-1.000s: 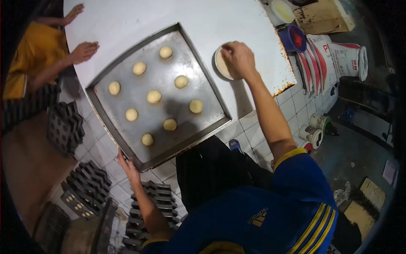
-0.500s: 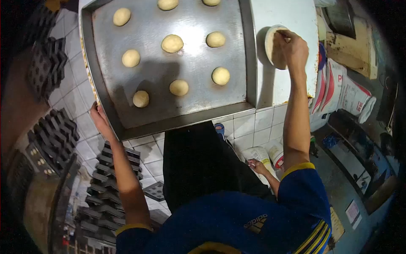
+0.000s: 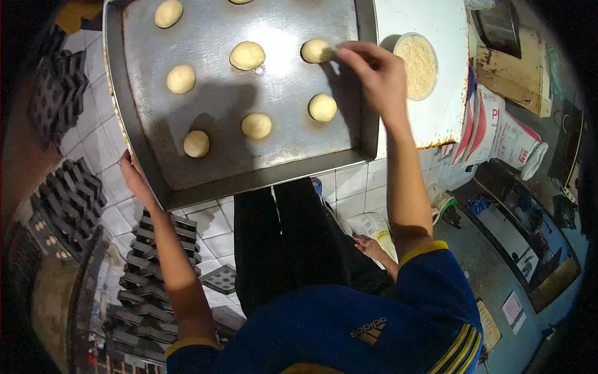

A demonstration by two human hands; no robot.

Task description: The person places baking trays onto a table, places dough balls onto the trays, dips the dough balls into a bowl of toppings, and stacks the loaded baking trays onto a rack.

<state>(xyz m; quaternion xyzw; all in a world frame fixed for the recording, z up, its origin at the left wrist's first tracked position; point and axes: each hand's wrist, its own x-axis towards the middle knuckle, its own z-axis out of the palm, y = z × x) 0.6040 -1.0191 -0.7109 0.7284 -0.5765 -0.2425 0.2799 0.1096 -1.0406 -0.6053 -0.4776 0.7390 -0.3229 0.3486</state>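
Observation:
A large metal tray (image 3: pixel 286 140) carries several round dough balls, spaced apart. At its left edge, low down, my left hand (image 3: pixel 136 177) grips the tray's outer side, fingers partly hidden. My right hand (image 3: pixel 377 75) is over the tray's right side, fingertips pinched beside a dough ball (image 3: pixel 316 50); what they hold is too small to name. Just right of that hand stands a round bowl (image 3: pixel 418 67) of pale crumbs on the white table (image 3: pixel 445 124).
Dark baking moulds (image 3: pixel 149 280) are stacked on the tiled floor at the lower left. Another person's hand (image 3: pixel 371 247) shows near a white bucket (image 3: pixel 375 227). Red and white sacks (image 3: pixel 507 134) stand at the right.
My right hand has moved left from the bowl to the tray. My view has shifted, so the tray appears closer. Another person's hand has come into view by the bucket.

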